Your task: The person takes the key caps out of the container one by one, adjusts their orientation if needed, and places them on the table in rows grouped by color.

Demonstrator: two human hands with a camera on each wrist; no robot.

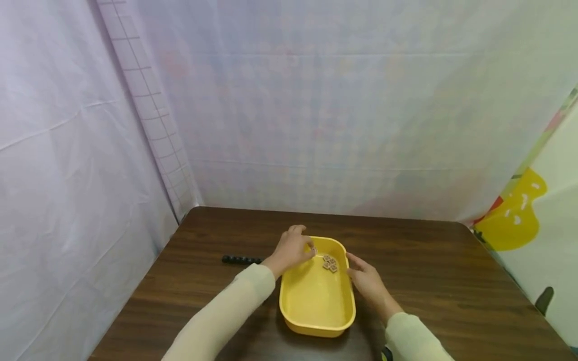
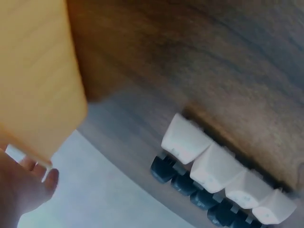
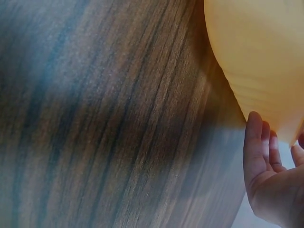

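A yellow plastic basin [image 1: 318, 301] stands on the table. My left hand [image 1: 292, 248] reaches over its far left rim, with thumb and index fingertips pinching a small brownish square tile [image 1: 314, 250] just inside. Several like tiles [image 1: 330, 262] lie in a loose cluster on the basin floor. My right hand [image 1: 367, 281] grips the basin's right rim, thumb on the inner side and fingers against the outer wall. In the right wrist view those fingers [image 3: 255, 142] lie along the outer wall. The left wrist view shows the left hand [image 2: 28, 185] at the basin's rim, its tile hidden.
Left of the basin lies a black ridged strip [image 1: 239, 259], partly covered by the left arm. From the left wrist, a row of white blocks [image 2: 216, 168] shows there beside dark ones [image 2: 183, 183]. The wooden tabletop [image 1: 429, 260] meets a hanging curtain [image 1: 316, 125].
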